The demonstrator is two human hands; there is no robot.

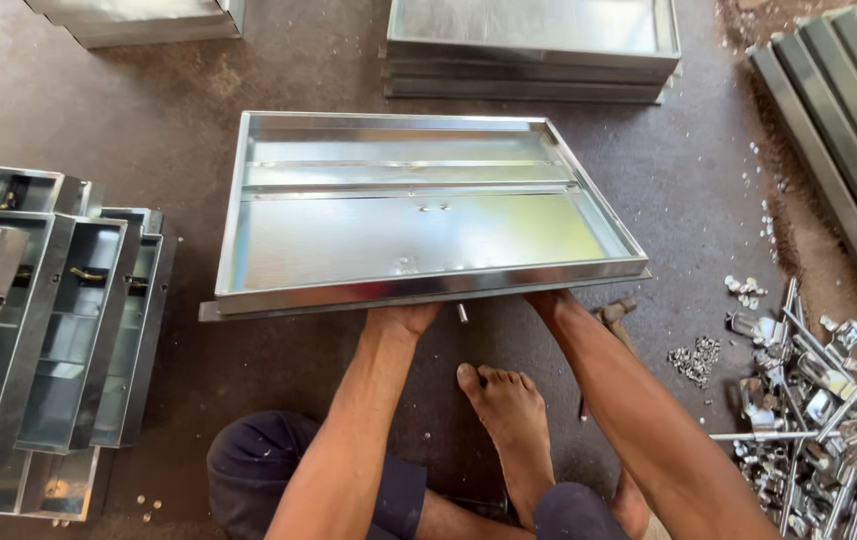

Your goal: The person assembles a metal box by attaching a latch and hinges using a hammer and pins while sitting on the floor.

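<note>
Where dusty floor (249, 80) spreads, hands grip a tray (419, 230).

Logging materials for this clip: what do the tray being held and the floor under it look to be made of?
The tray looks like thin sheet metal, probably galvanised steel: pale grey, mottled sheen, sharply folded rims. Both the left hand and the right hand hold its near edge. The floor looks like bare concrete, matt brown and stained.

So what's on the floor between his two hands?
A small metal pin, poking out under the big metal tray, between the left hand and right hand, in the head view.
</note>
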